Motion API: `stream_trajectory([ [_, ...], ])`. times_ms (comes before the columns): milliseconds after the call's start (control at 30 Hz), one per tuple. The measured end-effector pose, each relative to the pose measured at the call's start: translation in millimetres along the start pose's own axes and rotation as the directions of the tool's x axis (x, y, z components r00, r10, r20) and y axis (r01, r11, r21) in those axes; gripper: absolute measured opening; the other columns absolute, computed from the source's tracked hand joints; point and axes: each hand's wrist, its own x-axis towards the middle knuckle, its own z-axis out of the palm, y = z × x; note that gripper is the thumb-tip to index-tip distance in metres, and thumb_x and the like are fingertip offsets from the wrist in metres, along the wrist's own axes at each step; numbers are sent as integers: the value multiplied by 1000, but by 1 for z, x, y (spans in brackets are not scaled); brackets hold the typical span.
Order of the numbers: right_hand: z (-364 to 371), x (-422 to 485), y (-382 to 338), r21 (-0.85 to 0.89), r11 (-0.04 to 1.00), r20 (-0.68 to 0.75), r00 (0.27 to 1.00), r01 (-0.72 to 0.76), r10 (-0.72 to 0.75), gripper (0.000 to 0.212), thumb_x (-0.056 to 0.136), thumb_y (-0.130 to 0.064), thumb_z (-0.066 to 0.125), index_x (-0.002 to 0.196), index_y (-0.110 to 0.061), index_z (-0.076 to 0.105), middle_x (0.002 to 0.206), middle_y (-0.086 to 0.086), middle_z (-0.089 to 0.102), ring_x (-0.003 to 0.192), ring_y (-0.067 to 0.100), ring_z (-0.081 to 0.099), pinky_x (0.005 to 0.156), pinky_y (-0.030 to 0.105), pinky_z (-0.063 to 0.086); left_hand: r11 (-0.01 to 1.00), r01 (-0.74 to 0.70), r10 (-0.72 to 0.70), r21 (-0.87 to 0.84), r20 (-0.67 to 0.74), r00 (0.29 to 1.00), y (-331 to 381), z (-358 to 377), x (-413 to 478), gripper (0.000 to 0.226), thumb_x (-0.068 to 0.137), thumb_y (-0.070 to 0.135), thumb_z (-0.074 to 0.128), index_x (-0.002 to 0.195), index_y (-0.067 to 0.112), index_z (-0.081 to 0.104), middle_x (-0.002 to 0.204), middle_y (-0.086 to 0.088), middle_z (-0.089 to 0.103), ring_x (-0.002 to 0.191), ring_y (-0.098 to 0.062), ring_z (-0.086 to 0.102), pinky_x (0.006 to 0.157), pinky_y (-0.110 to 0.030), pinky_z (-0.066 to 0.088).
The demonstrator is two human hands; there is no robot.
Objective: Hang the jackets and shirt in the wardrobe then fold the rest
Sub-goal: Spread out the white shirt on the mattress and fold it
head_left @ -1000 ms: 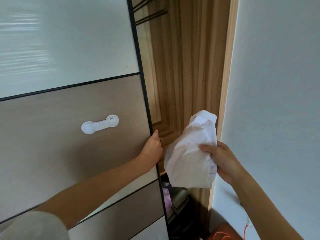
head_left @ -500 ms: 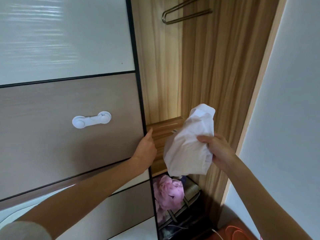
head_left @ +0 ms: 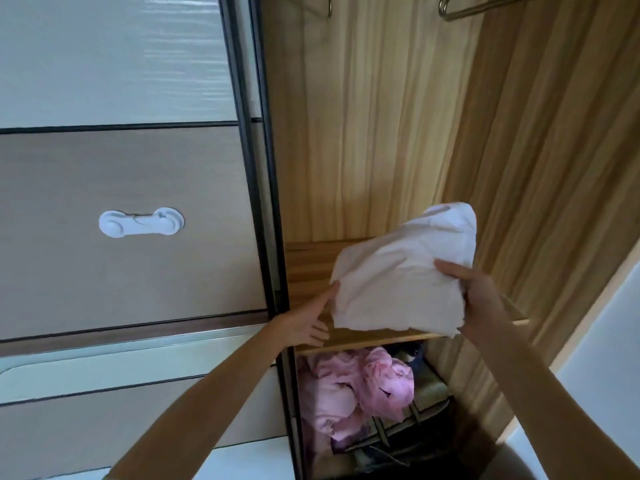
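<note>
The white garment is a folded, rumpled bundle of plain cloth, creased across its face, with one corner puffed up toward the back of the wardrobe. It sits over the front part of the wooden shelf, its lower edge hanging just past the shelf's front edge; whether it rests on the board or is held slightly above it cannot be told.

The right hand has the bundle in its grip at the right edge, thumb on top of the cloth and fingers hidden underneath. The left hand is loose and released, fingers stretched out, one fingertip touching the bundle's lower left corner near the shelf's front edge.

Below the shelf, a pink garment lies crumpled in the lower compartment. The sliding door stands left of the opening, with a white latch on its brown panel. Metal hangers show at the top.
</note>
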Motion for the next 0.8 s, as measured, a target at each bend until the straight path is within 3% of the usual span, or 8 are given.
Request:
stream_trajectory([
  [67,0,20,2,68,997,54,998,-27,23,22,94,-15,56,105,-5,73,91,13,76,76,30,74,61,40,60,971,2,29,-238,126,992,-2,-17,9,130,40,79,83,146,16,41,139,-24,55,124,-38,59,105,-48,49],
  [133,2,44,6,88,995,62,998,-37,32,25,97,-12,51,97,-5,75,81,11,75,67,29,73,52,36,58,900,-59,126,-433,127,984,-1,-24,17,102,59,61,88,142,16,51,142,-20,54,124,-38,60,98,-51,53],
  [233,1,89,15,68,992,73,992,-105,100,26,95,-14,53,115,-4,66,75,10,73,62,29,71,50,33,57,847,-178,189,-502,-29,982,5,-27,34,65,81,34,82,138,17,57,139,-13,58,122,-31,62,91,-46,57],
  [333,-3,143,29,-80,974,70,973,-214,219,27,89,-19,63,111,-4,65,84,16,73,73,34,70,61,39,57,828,-290,203,-480,-226,953,9,-46,49,55,86,20,78,136,17,57,130,-6,66,120,-25,62,99,-43,54],
  [533,5,232,102,-320,934,236,942,-157,239,88,56,-36,91,134,-16,56,130,19,63,115,39,62,84,59,56,923,-347,148,-164,-683,716,-5,-100,59,59,77,27,86,126,21,53,118,2,61,112,-22,56,98,-36,49],
  [633,25,264,143,-424,897,275,927,-122,256,80,74,-25,84,143,-16,45,135,11,59,120,35,58,93,56,53,945,-326,198,3,-800,566,-20,-120,66,67,80,29,83,137,14,51,125,-1,58,115,-23,54,96,-33,48],
  [733,43,292,192,-688,719,225,913,-98,340,57,97,-26,61,148,-18,36,146,8,48,131,32,49,107,48,44,941,-63,321,333,-816,481,-40,-133,72,67,88,33,75,144,12,44,134,-4,52,123,-23,53,94,-30,43],
  [800,42,304,227,-887,455,232,926,75,299,54,104,-32,45,153,-19,26,156,12,36,139,30,40,114,42,35,713,307,456,630,-750,478,-56,-136,74,80,88,41,73,151,10,37,149,-10,43,134,-28,48,108,-36,41],
])
